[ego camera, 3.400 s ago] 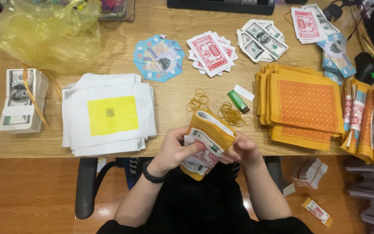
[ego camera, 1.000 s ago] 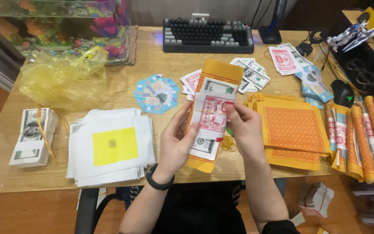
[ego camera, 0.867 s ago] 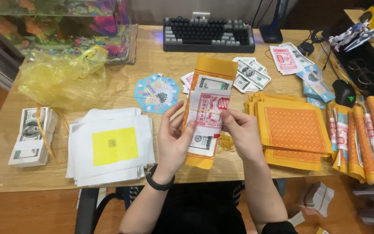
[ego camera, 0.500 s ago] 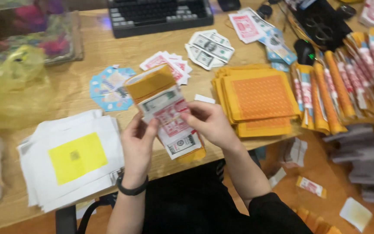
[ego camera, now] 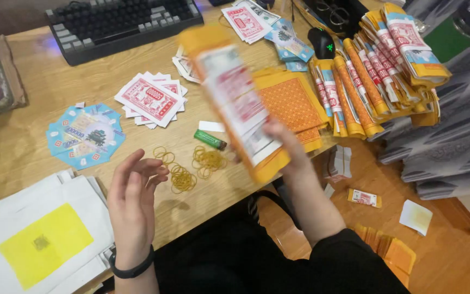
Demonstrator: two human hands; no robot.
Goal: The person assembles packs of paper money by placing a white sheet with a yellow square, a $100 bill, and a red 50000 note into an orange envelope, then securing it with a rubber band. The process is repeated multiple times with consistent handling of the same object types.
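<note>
Holding the bundle [ego camera: 234, 100] alone now, the right hand [ego camera: 286, 147] has its grip clamped on the lower end, where half a second ago both hands held it together. The left hand [ego camera: 134, 198] has let go and hangs with fingers spread, left of the bundle and above the wooden surface [ego camera: 23, 158]. The bundle is a long, blurred stack of paper notes in a yellow-orange wrapper, tilted, rising up and leftward from the grip. Loose rubber bands [ego camera: 191, 166] and a small green lighter [ego camera: 210, 140] lie just left of the bundle's lower end.
</note>
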